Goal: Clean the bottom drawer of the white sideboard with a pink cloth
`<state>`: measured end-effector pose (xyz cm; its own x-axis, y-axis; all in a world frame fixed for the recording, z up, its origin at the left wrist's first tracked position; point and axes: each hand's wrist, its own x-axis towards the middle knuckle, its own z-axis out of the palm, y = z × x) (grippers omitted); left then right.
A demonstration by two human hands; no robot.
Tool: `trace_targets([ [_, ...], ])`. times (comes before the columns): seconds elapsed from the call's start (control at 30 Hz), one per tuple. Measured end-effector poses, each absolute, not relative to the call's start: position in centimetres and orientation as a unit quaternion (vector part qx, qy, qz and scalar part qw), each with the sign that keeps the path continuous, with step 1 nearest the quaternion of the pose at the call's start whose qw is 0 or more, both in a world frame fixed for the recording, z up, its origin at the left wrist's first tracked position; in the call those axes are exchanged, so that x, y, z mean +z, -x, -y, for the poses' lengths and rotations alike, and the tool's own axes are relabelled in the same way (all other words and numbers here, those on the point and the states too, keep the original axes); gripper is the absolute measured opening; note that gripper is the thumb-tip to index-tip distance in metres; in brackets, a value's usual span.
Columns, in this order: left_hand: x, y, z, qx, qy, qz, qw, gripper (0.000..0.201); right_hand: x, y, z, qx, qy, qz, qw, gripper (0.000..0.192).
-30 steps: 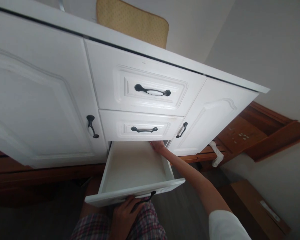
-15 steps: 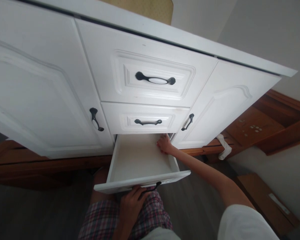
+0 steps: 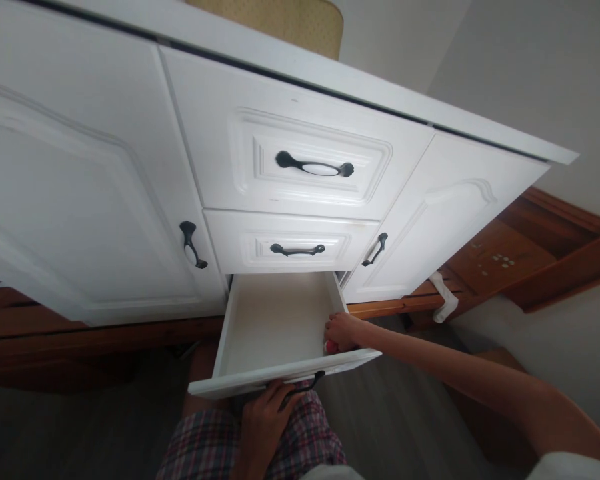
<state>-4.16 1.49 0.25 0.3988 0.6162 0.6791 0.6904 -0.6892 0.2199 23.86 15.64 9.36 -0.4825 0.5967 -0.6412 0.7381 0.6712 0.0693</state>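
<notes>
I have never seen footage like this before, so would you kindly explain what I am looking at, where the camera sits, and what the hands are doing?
There is no machine here: a person wears a camera on the head, looking forward and down, so you see their own two bare hands. In front stands a white cabinet with doors and three drawers. The bottom drawer is pulled out, and its floor looks bare. The left hand grips the drawer's dark handle from below. The right hand rests at the drawer's right front corner, closed around a small red thing, too hidden to identify. Checked shorts show at the bottom edge.
</notes>
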Motion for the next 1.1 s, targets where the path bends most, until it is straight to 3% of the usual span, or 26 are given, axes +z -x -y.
trace_targets([
  [0.17, -1.1, 3.9, -1.0, -0.355, 0.829, 0.429, 0.055, 0.043, 9.7, -22.8, -17.0, -0.178, -0.393, -0.818, 0.380, 0.005],
  [0.3, -2.3, 3.8, -0.7, -0.327, 0.833, 0.444, 0.044, 0.031, 10.3, -22.0, -17.6, -0.240, -0.422, -0.785, 0.385, 0.011],
  [0.43, -3.6, 3.1, -0.7, -0.352, 0.818, 0.452, 0.044, 0.032, 10.3, -19.5, -18.1, -0.315, -0.438, -0.774, 0.331, 0.027],
  [0.63, -5.6, 1.9, -0.4, -0.399, 0.789, 0.467, 0.017, 0.030, 8.2, -9.2, -19.2, -0.422, -0.415, -0.791, 0.155, 0.040],
  [0.8, -4.1, 2.9, -0.5, -0.372, 0.812, 0.448, 0.022, 0.026, 7.7, -1.5, -20.1, -0.406, -0.418, -0.799, 0.148, 0.035],
  [1.1, -3.0, 3.8, -0.6, -0.365, 0.807, 0.464, -0.016, 0.034, 8.8, -1.5, -19.4, -0.408, -0.431, -0.795, 0.126, 0.029],
])
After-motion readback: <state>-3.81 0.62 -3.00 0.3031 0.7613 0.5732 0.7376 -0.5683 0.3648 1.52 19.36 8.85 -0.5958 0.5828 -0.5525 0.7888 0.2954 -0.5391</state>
